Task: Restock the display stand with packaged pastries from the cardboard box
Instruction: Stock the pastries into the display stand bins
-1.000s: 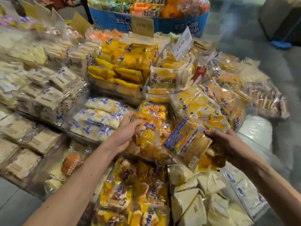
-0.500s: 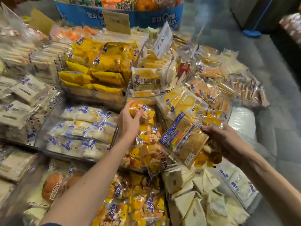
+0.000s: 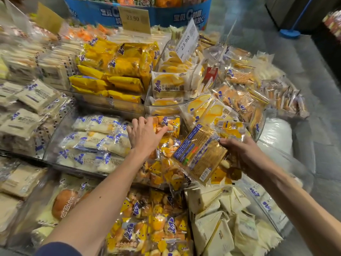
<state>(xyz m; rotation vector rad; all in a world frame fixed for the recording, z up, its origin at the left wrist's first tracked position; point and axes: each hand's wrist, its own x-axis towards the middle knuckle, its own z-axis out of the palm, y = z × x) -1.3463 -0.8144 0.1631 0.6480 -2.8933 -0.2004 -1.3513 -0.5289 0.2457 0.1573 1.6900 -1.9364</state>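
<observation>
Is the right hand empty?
No, the right hand grips a clear pastry pack with a blue label and a barcode.

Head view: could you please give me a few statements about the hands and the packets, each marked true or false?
1. The right hand grips a clear packet with a blue label and a barcode. True.
2. The left hand hangs idle at the person's side. False: it rests, fingers straight, on a bag of yellow-wrapped pastries.
3. The yellow price tag and the white price tag both read 23.90. True.
4. The white triangular packets lie farthest from the person. False: they lie nearest, below the right hand.
</observation>
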